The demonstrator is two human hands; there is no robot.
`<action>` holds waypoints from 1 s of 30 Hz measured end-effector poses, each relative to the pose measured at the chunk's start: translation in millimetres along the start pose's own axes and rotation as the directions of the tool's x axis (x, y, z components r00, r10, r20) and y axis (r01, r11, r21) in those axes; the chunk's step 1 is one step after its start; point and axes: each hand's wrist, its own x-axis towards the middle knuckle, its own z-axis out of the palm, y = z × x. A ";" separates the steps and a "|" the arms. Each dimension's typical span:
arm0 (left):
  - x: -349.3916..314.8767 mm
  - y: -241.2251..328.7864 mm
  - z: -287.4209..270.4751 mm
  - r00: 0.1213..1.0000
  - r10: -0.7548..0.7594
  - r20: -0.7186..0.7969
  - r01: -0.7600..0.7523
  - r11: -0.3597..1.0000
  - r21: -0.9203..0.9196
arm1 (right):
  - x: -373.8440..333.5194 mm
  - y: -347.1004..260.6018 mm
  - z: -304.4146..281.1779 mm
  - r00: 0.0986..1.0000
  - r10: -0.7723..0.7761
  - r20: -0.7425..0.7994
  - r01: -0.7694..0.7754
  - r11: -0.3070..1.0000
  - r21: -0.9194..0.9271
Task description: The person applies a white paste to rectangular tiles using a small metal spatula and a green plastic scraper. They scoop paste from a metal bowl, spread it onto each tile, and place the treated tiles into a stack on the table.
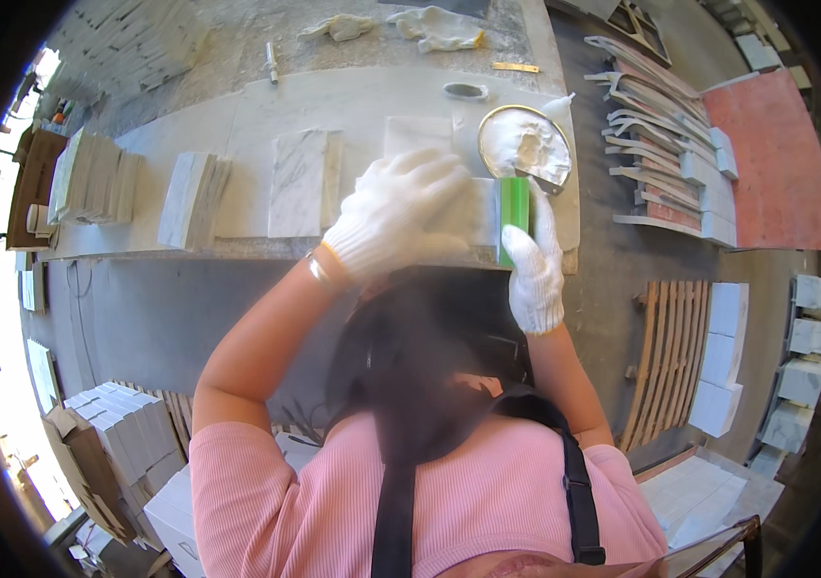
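My left hand (401,207), in a white knit glove, lies over a pale marble tile (479,214) on the bench with its fingers stretched out. Its outline is slightly smeared by motion. My right hand (537,265), gloved alike, grips a long green block-shaped tool (515,214) at the tile's right end, thumb on one side and fingers on the other. A dark flat blade (547,181) shows by the fingertips; whether it belongs to the green tool I cannot tell. Just beyond stands a round tub of white paste (524,144), its surface scooped out in the middle.
More marble tiles (299,183) stand and lie along the bench to the left. At the far side are loose white gloves (437,29), a small metal tool (272,63) and a yellow strip (515,67). A wooden pallet (665,361) and a rack of curved strips (656,144) are on the right.
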 end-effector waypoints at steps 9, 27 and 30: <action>1.2 5.1 -0.5 0.999 -0.027 -0.038 0.028 0.999 0.036 | 31.5 25.8 -18.1 0.989 -0.146 -0.030 0.136 0.966 -0.219; -19.0 19.8 10.3 0.919 -0.293 -0.265 0.277 0.956 -0.095 | 4.8 24.6 18.7 0.987 -0.148 -0.059 0.153 0.985 0.080; -20.0 17.0 16.8 0.904 -0.292 -0.311 0.266 0.956 -0.125 | 16.5 22.2 31.9 0.993 -0.073 -0.089 0.068 0.996 -0.058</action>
